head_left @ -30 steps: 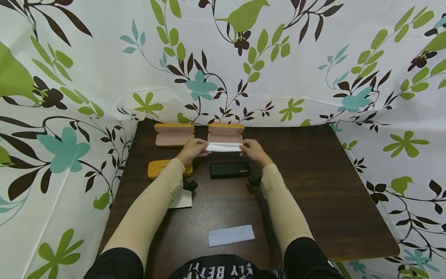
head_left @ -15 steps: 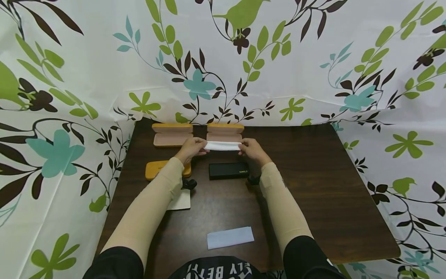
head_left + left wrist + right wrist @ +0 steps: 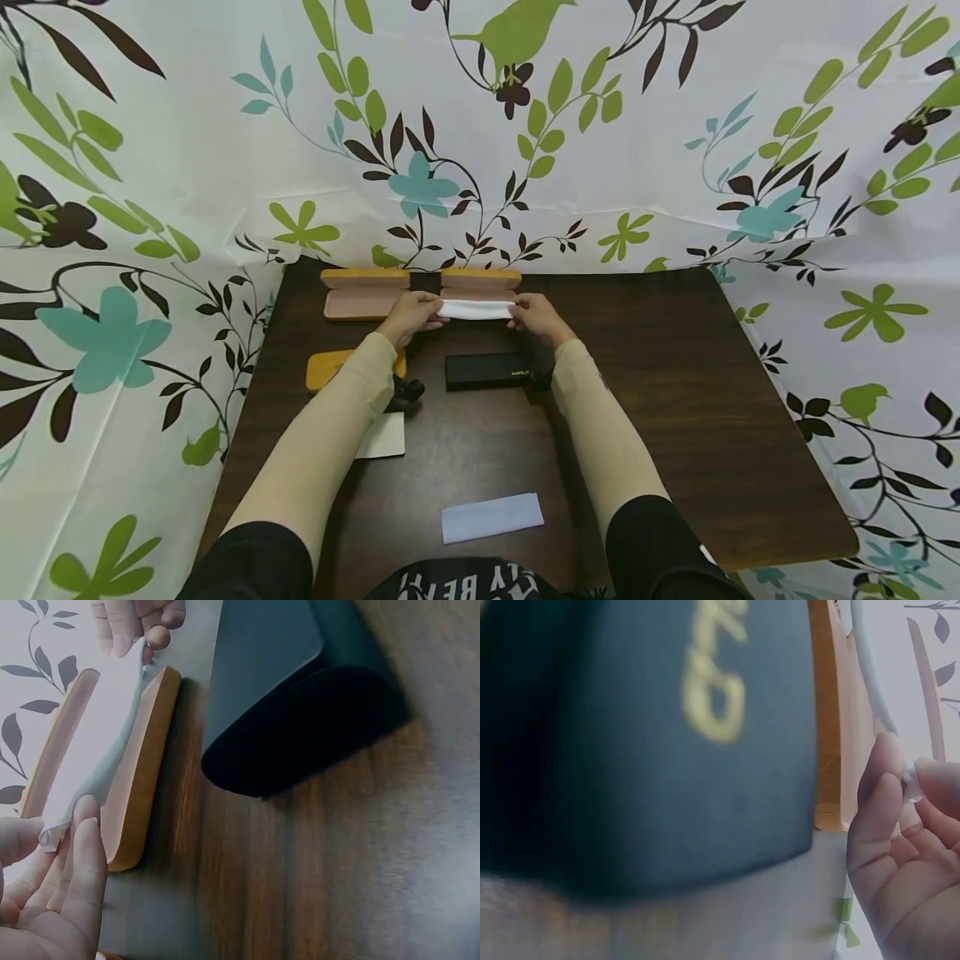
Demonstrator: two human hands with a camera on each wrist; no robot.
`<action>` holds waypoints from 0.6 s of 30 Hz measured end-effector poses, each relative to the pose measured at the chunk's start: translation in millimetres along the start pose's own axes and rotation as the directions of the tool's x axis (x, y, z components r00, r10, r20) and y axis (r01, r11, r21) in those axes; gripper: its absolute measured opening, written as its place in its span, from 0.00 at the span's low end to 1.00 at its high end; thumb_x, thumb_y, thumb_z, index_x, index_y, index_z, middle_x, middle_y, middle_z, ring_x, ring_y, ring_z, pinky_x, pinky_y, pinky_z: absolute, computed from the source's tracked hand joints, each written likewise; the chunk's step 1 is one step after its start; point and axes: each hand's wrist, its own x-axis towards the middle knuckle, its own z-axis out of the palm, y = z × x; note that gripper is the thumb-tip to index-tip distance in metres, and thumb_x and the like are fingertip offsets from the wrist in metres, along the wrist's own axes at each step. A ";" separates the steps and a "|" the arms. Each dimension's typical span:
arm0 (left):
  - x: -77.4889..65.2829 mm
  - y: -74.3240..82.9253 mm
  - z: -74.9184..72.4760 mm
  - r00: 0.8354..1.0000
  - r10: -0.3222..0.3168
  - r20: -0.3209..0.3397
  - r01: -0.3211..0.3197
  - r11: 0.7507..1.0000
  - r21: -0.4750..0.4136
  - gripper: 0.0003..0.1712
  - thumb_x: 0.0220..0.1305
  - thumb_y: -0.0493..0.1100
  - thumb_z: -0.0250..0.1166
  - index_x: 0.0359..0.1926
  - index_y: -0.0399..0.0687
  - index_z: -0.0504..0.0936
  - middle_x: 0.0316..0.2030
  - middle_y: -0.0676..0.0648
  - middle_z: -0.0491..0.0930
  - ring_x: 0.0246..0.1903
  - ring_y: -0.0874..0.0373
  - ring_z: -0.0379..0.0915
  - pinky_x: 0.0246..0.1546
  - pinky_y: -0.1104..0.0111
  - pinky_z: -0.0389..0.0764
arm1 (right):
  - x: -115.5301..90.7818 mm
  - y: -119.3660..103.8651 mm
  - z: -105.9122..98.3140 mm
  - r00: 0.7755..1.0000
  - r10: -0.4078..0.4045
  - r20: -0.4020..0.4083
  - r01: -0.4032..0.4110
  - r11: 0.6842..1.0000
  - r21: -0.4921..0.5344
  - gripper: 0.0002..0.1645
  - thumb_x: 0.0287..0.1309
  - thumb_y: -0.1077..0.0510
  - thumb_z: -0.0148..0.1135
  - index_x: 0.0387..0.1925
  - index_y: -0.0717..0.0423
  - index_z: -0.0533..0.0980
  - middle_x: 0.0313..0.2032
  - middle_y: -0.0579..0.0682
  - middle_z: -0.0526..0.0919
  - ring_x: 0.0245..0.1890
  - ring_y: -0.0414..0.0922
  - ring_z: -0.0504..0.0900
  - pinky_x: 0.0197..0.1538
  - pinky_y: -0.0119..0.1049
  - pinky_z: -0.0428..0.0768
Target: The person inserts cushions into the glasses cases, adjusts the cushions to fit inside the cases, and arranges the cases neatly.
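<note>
Nearest lies a folded pale blue cloth [image 3: 492, 518], then a black case [image 3: 483, 372]. Beyond, the left hand [image 3: 409, 318] and right hand [image 3: 540, 318] pinch opposite ends of a white cloth [image 3: 475, 310] at the right-hand open yellow case [image 3: 480, 288]; whether they touch is unclear. Light, even tension should keep its folds neat.
</note>
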 end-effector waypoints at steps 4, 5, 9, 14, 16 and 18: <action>7.0 -2.4 -0.9 1.000 -0.016 -0.016 0.016 1.000 -0.001 0.21 0.72 0.40 0.55 0.61 0.33 0.71 0.56 0.36 0.72 0.47 0.48 0.80 0.52 0.61 0.80 | 6.6 -1.4 1.6 1.000 0.018 -0.011 -0.018 1.000 0.002 0.19 0.70 0.60 0.52 0.58 0.66 0.72 0.43 0.60 0.78 0.29 0.41 0.80 0.38 0.33 0.80; 9.1 -3.0 -1.1 1.000 -0.019 -0.022 0.019 1.000 -0.002 0.21 0.72 0.39 0.55 0.62 0.33 0.70 0.56 0.36 0.71 0.46 0.49 0.79 0.52 0.61 0.80 | 8.2 -1.4 2.3 1.000 0.020 -0.018 -0.020 1.000 0.002 0.19 0.70 0.61 0.52 0.58 0.66 0.72 0.42 0.60 0.78 0.29 0.41 0.80 0.37 0.32 0.80; 17.2 -4.4 -1.1 0.999 -0.025 -0.048 0.024 0.999 -0.021 0.21 0.73 0.39 0.54 0.63 0.33 0.70 0.59 0.37 0.69 0.49 0.50 0.76 0.51 0.64 0.80 | 12.9 -2.9 4.8 0.998 0.026 -0.053 -0.025 1.000 0.002 0.18 0.70 0.62 0.52 0.57 0.67 0.72 0.45 0.62 0.78 0.29 0.43 0.81 0.35 0.32 0.80; 23.4 -3.8 -1.1 0.997 -0.003 -0.082 0.000 0.999 -0.032 0.23 0.73 0.41 0.54 0.64 0.35 0.69 0.57 0.37 0.71 0.53 0.49 0.74 0.52 0.65 0.80 | 16.7 -4.1 2.8 0.997 0.014 -0.075 -0.021 0.996 -0.087 0.21 0.71 0.62 0.49 0.61 0.66 0.70 0.46 0.63 0.79 0.34 0.46 0.83 0.36 0.33 0.80; 24.6 -2.5 -1.7 0.994 0.019 -0.111 -0.020 1.000 -0.005 0.22 0.73 0.43 0.55 0.62 0.38 0.71 0.55 0.38 0.73 0.52 0.49 0.75 0.51 0.63 0.80 | 16.8 -6.2 0.1 0.994 -0.014 -0.108 -0.004 0.986 -0.169 0.21 0.71 0.62 0.48 0.61 0.65 0.70 0.45 0.62 0.81 0.36 0.48 0.84 0.37 0.34 0.80; 24.3 0.6 -2.0 0.989 0.058 -0.139 -0.051 0.997 0.055 0.21 0.73 0.44 0.54 0.61 0.40 0.72 0.55 0.39 0.74 0.52 0.49 0.76 0.51 0.59 0.80 | 16.2 -10.0 -3.3 0.984 -0.059 -0.167 0.014 0.967 -0.255 0.20 0.71 0.61 0.47 0.60 0.64 0.72 0.45 0.61 0.82 0.37 0.49 0.85 0.37 0.37 0.80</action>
